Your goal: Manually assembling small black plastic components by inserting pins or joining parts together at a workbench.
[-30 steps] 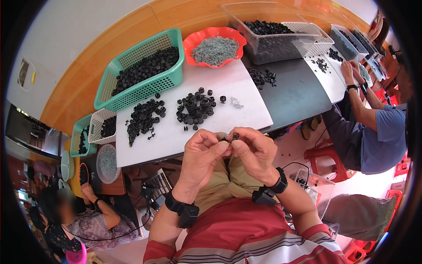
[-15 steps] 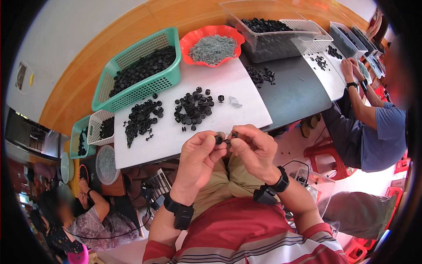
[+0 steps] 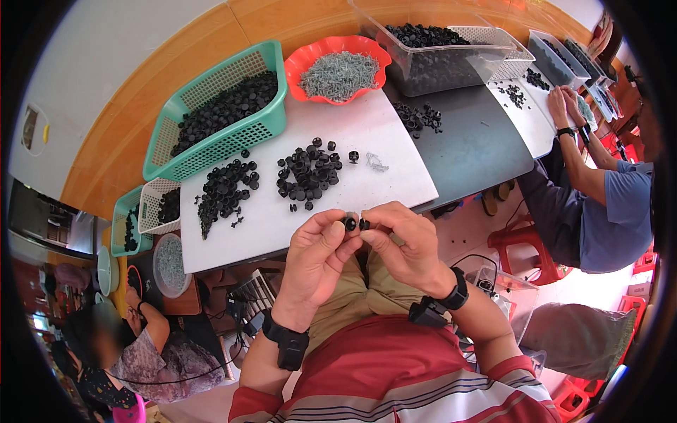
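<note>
Above my lap, just off the table's near edge, my two hands meet fingertip to fingertip. My left hand (image 3: 316, 251) pinches a small round black plastic part (image 3: 349, 223) between thumb and fingers. Close beside it, a second small black part (image 3: 364, 224) is pinched in my right hand (image 3: 405, 242). The two parts sit almost against each other; whether they touch, I cannot tell. Beyond my hands, a pile of round black caps (image 3: 308, 173) lies on the white board (image 3: 395, 185). Left of that is another pile of black parts (image 3: 224, 194). A single black part (image 3: 353, 157) stands apart, near some small clear-grey pins (image 3: 376, 162).
Behind the piles stand a green basket (image 3: 211, 156) of black parts and a red scalloped bowl (image 3: 289, 74) of grey screw-like pieces. A clear bin (image 3: 444, 81) is at the back. One co-worker (image 3: 613, 211) sits at the right, another (image 3: 155, 338) at the lower left.
My right hand has turned and shifted slightly left, bringing its black part level with and closer to the one in my left hand. My left hand has barely moved.
</note>
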